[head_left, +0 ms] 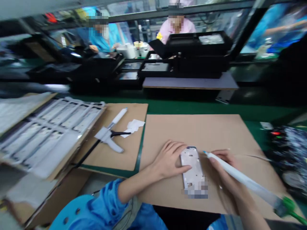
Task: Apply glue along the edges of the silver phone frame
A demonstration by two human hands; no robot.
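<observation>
A pale metal phone frame (193,166) lies on a sheet of brown board (163,127) in front of me. My left hand (169,159) holds it from the left, the thumb across its face and the fingers along the upper left edge. To the right of the frame, my right hand (224,167) is closed around a white dispensing syringe (247,184). Its blue tip points left, just off the frame's right edge. A green fitting (289,206) with a hose caps the syringe's rear end.
At left, a tray (64,131) carries several phone frames in slots. Beside it a grey-and-black bar clamp (106,135) and white paper scraps (135,125) rest on another board. Dark clutter (287,153) edges the right. Black fixtures (199,57) stand behind, with co-workers beyond.
</observation>
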